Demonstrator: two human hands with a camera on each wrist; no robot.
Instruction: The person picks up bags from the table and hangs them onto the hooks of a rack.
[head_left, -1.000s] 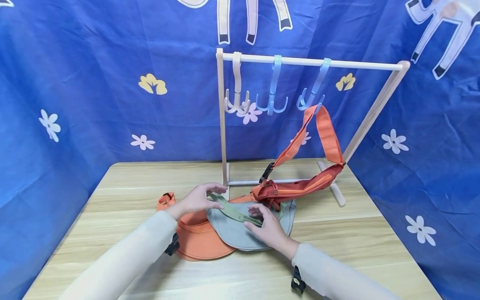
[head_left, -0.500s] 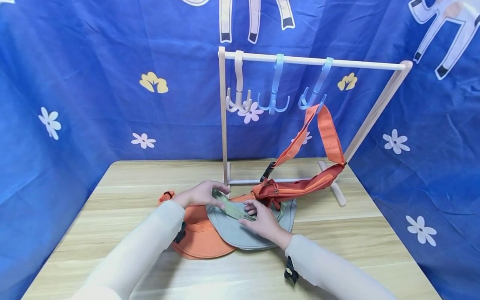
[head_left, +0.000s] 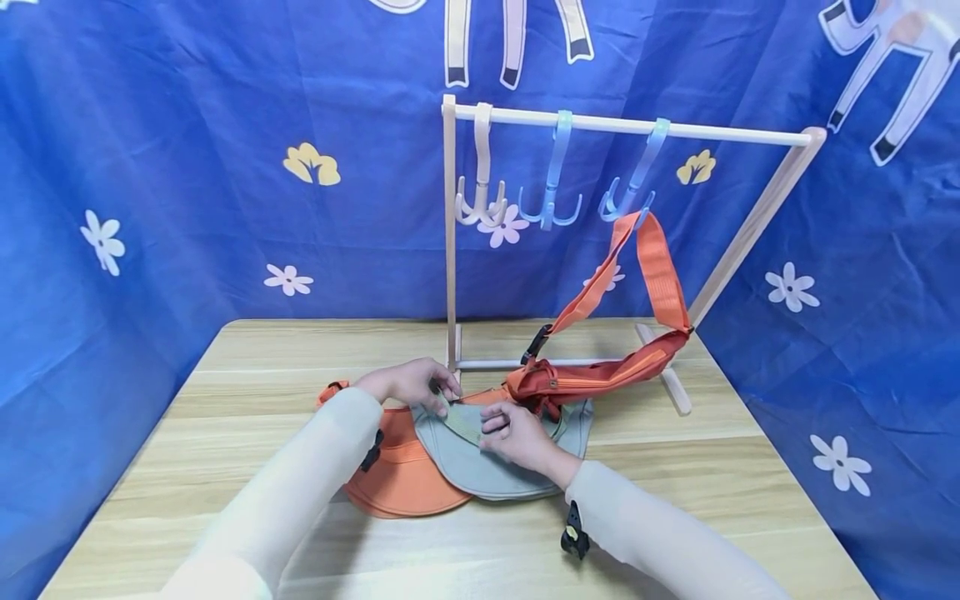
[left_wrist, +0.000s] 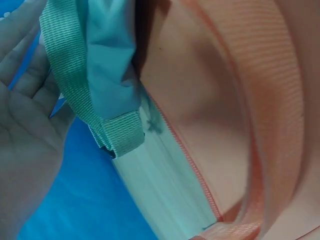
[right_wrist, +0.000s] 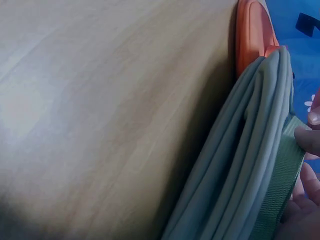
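Note:
A grey-blue half-round cloth bag (head_left: 487, 475) with a green webbing strap (head_left: 462, 422) lies on the table in the head view. My left hand (head_left: 416, 385) pinches the strap near its left end, thumb in front. My right hand (head_left: 520, 435) has its fingers curled at the strap's other side and grips it; its fingertips are partly hidden. In the right wrist view the bag (right_wrist: 240, 150) shows several folded layers beside the strap (right_wrist: 280, 180). Under its left part lies an orange bag (head_left: 411, 487) of similar shape.
A wooden rack (head_left: 735, 242) holds a cream hook (head_left: 481, 183) and two blue hooks (head_left: 551, 187). From the right blue hook (head_left: 634, 179) hangs a red waist bag (head_left: 600, 377) by its orange strap (head_left: 658, 267), reaching down to the grey-blue bag. Behind is a blue cloth (head_left: 187, 208).
My left hand has moved slightly to the right along the strap. The right hand has shifted a little left, and its fingers have curled in. The strap has been lowered towards the bag.

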